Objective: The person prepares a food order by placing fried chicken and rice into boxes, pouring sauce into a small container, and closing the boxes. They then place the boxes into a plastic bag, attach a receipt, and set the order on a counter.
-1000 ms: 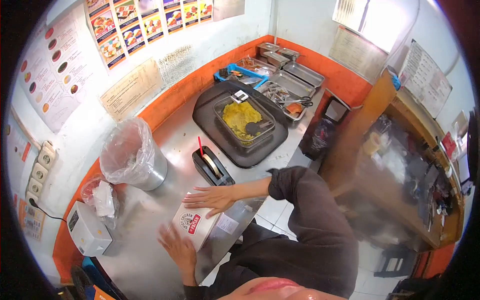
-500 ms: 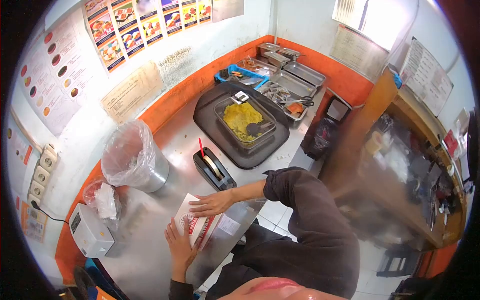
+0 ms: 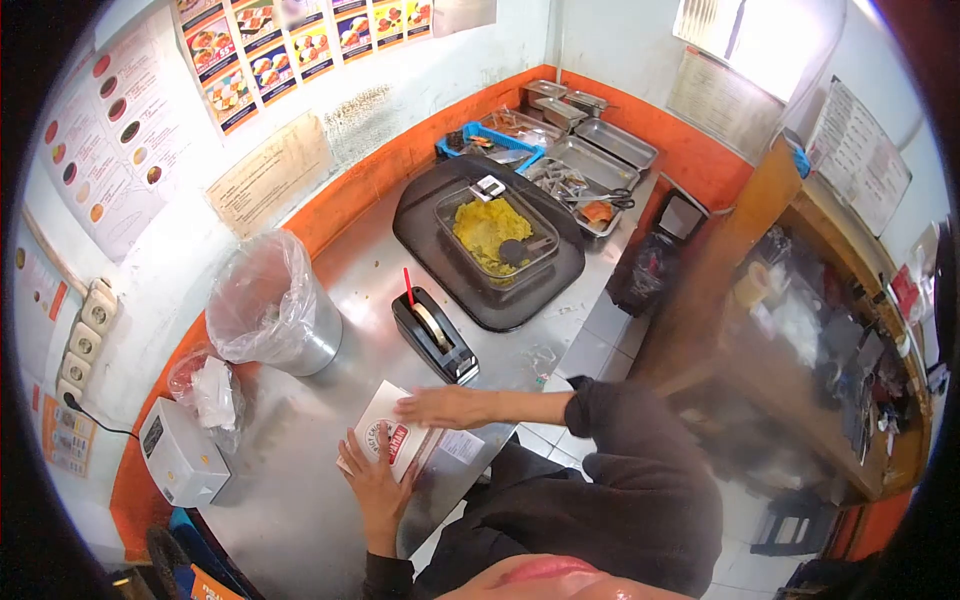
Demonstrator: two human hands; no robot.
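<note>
A white cardboard food box [image 3: 384, 436] with a red round logo lies on the steel counter [image 3: 290, 500] near its front edge. My left hand [image 3: 372, 482] grips the box's near side, thumb on the lid. My right hand [image 3: 440, 407] lies flat on the box's far right edge, fingers spread, pressing down. A small paper slip [image 3: 458, 446] sits just right of the box.
A black tape dispenser [image 3: 433, 335] stands right behind the box. Left are a bag-lined steel bin [image 3: 272, 303], a bagged container [image 3: 205, 388] and a white device [image 3: 180, 453]. Farther back, a black tray [image 3: 470, 290] holds a glass dish of yellow food [image 3: 488, 226], then steel pans [image 3: 590, 165].
The box has been pressed flatter and turned, logo now facing up. My left hand moved from the box's corner onto its near side, and my right arm swung toward the counter's edge.
</note>
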